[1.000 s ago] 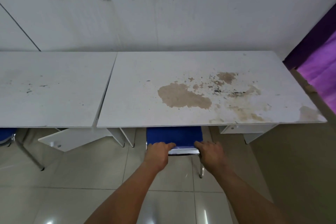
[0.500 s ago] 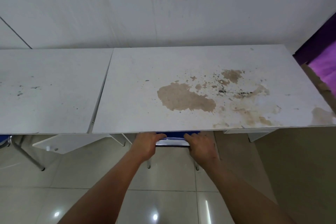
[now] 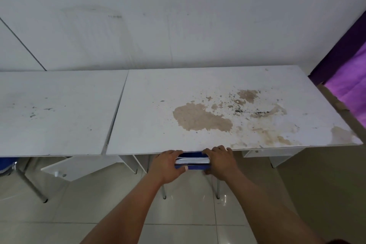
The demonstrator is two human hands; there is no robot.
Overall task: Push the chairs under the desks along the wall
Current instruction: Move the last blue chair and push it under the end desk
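Observation:
A blue chair [image 3: 193, 162] with metal legs stands almost wholly under the right white desk [image 3: 217, 109], whose top is stained brown. Only the top edge of the chair's backrest shows below the desk's front edge. My left hand [image 3: 168, 165] grips the left end of that backrest and my right hand [image 3: 220, 161] grips the right end, with the fingers touching the desk edge. A second blue chair [image 3: 6, 164] peeks out under the left white desk [image 3: 55, 113] at the far left.
Both desks stand against a white wall [image 3: 178, 16]. A white panel [image 3: 79, 166] hangs tilted under the left desk. A purple curtain [image 3: 348, 77] hangs at the right. Glossy beige tiles cover the floor [image 3: 188, 214] below my arms.
The blue chair has slid forward under the right desk with both my hands on its backrest; its seat, visible a second ago, is now hidden by the desk top.

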